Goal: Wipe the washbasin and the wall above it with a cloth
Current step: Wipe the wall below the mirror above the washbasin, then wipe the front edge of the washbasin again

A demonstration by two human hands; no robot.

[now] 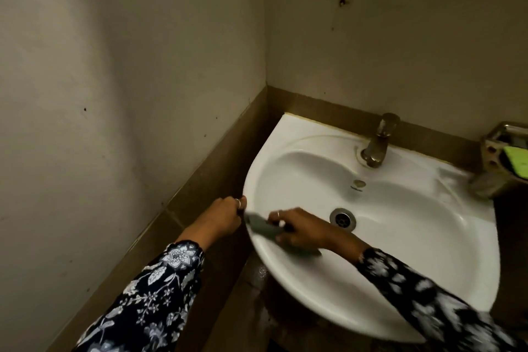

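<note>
Tap (377, 141) behind the washbasin (400, 280) bowl, drain (343, 218) in it.

Left hand (225, 216) wearing thin ring on finger nearest basin side. Right hand (300, 227) wearing thin ring too, pale patch by fingertips, possibly nail polish, too blurred to tell. Left sleeve (148, 294) running back from wrist: dark fabric carrying white floral print, crisp flowers and leaves. Right sleeve (428, 297) showing same dark-and-white pattern, smeared.
</note>
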